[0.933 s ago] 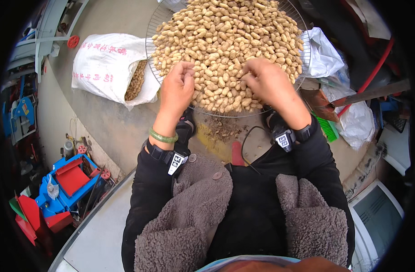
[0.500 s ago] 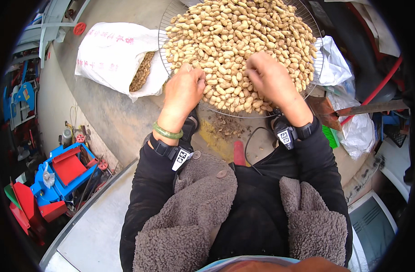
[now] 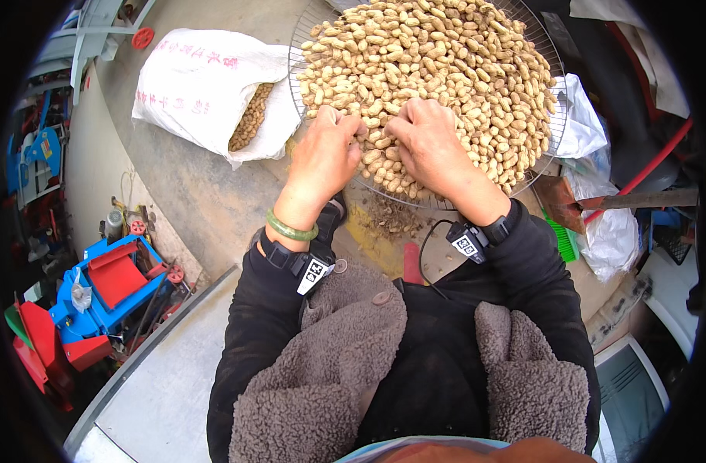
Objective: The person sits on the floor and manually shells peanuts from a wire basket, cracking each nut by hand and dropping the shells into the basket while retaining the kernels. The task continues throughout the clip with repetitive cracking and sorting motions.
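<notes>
A large heap of unshelled peanuts (image 3: 445, 69) fills a round wire basket (image 3: 294, 73) in front of me. My left hand (image 3: 326, 150), with a green bangle (image 3: 291, 228) on its wrist, is at the near left part of the heap, fingers curled in a pinch. Close beside it on the right, my right hand (image 3: 432, 145) is over the near peanuts with thumb and fingers bent together. Whatever either hand pinches is hidden by the fingers. A small gap with peanuts showing separates the two hands.
To the left of the basket lies a white woven sack (image 3: 214, 92), its mouth showing more peanuts. Plant debris (image 3: 395, 216) litters the floor below the basket. Blue and red machinery (image 3: 110, 285) stands at left; plastic bags (image 3: 607, 231) and a red bar (image 3: 650, 166) are at right.
My right hand has moved left, nearer to my left hand. The left hand stays at the near left of the heap. The whole view has shifted slightly.
</notes>
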Motion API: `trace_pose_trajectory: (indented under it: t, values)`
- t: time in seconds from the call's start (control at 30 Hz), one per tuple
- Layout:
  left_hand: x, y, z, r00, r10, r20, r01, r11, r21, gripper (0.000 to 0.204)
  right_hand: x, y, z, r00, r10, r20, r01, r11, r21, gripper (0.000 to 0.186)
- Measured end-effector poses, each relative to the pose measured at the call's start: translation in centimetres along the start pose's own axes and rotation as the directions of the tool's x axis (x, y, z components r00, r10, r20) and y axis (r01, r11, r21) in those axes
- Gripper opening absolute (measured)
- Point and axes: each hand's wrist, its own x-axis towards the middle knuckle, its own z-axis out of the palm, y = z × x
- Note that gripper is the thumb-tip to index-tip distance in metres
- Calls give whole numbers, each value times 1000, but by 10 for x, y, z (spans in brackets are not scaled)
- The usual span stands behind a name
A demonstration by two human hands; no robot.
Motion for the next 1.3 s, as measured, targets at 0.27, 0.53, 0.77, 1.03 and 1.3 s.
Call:
trace_pose_trajectory:
  t: [0.27, 0.53, 0.77, 1.03, 1.3]
  values:
    - [-1, -3, 0, 998, -42, 36, 43, 998, -34, 31, -2, -12, 4, 992, 19, 122, -18, 1000, -9, 12]
    - [11, -9, 8, 974, -170, -149, 156, 982, -103, 26, 9, 15, -2, 998, 58, -37, -66, 956, -284, 9]
    - [25, -19, 15, 964, -128, -233, 107, 989, -99, 9, 26, 24, 8, 981, -39, -191, 17, 993, -113, 21]
    - [39, -24, 6, 951, -165, -263, 176, 984, 19, 16, 56, 15, 22, 995, -47, 90, 55, 994, -92, 33]
    - [49, -31, 18, 970, -36, -241, 89, 973, 215, 34, 30, 52, -27, 990, 102, 101, -73, 963, -261, 19]
